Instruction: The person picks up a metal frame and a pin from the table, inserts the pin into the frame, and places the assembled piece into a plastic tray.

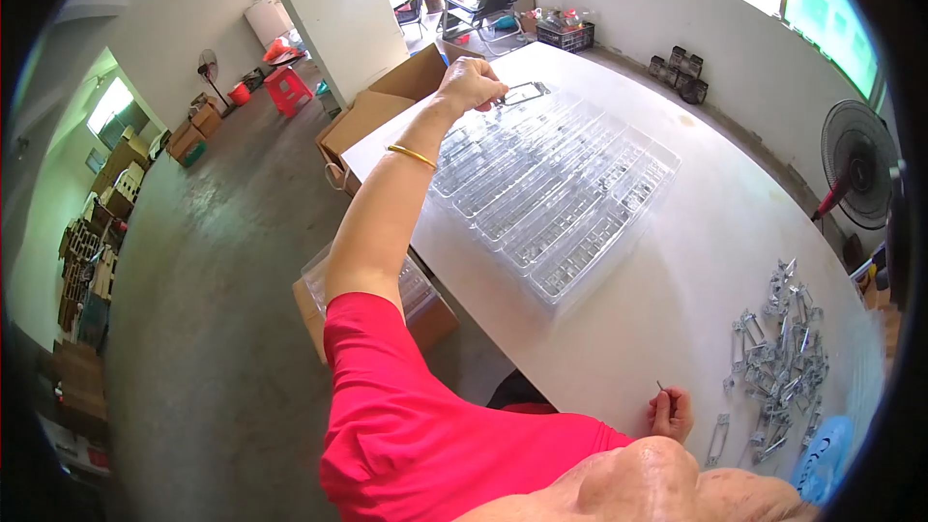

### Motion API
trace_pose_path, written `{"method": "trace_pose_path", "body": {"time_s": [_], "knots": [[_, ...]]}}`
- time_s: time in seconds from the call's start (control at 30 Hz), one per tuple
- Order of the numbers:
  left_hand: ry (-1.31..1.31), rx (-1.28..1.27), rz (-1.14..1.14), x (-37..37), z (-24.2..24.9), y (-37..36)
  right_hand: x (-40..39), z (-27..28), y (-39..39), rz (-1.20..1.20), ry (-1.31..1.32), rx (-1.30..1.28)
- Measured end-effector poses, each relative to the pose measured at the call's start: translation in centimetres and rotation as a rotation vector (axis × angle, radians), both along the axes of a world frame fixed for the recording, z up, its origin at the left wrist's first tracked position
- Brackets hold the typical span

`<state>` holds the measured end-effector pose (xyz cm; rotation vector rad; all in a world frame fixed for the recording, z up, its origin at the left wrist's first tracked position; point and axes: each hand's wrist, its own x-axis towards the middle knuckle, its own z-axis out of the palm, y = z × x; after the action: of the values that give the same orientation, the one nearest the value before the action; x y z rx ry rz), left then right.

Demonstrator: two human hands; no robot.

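My left hand [471, 85], with a gold bangle on the wrist, reaches far across the white table [715, 232]. It pinches a small rectangular metal bracket [523, 93] over the far end of a clear plastic tray [556, 188]. The tray's rows hold several metal parts. My right hand [670, 413] rests on the table's near edge with its fingers closed on a thin, pin-like piece that is too small to identify. A loose pile of metal brackets [783, 358] lies just right of that hand.
Open cardboard boxes [372, 111] stand on the floor by the table's left side, and a clear bin [416, 285] sits below the edge. A standing fan [855, 174] is at the right. A blue object [822, 459] lies by the pile.
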<state>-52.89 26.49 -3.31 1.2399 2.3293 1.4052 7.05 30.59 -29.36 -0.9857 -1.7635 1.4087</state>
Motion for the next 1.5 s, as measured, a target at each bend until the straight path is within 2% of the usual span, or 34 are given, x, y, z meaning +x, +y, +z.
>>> {"method": "trace_pose_path", "body": {"time_s": [0.23,0.4,0.63,0.73,0.8,1.03,1.43,1.5], "knots": [[-0.036,-0.085,0.079,-0.9,-1.4,2.7,-0.3,0.7,-0.3,-0.048,-0.083,0.005],[-0.053,-0.157,0.184,-1.9,-2.4,4.0,-0.1,-0.2,0.0,-0.023,-0.037,0.061],[-0.108,-0.167,0.191,-2.3,-3.4,4.4,-0.2,0.0,-0.1,-0.034,-0.040,0.079],[-0.044,-0.240,0.200,-2.6,-3.4,4.4,-0.3,0.3,-0.2,-0.024,-0.054,0.075],[0.277,-0.268,0.222,-3.2,-4.0,4.5,-0.2,-0.3,-0.2,-0.044,-0.040,0.056],[0.238,-0.308,0.187,-3.0,-3.9,4.1,-0.4,-0.6,-0.4,-0.090,-0.022,0.000],[0.378,-0.475,0.219,-1.7,-3.7,4.6,-0.4,-0.3,-0.5,-0.083,-0.046,0.038],[0.486,-0.470,0.251,-2.0,-3.9,4.9,-0.4,-0.4,-0.5,-0.090,-0.041,0.033]]}}
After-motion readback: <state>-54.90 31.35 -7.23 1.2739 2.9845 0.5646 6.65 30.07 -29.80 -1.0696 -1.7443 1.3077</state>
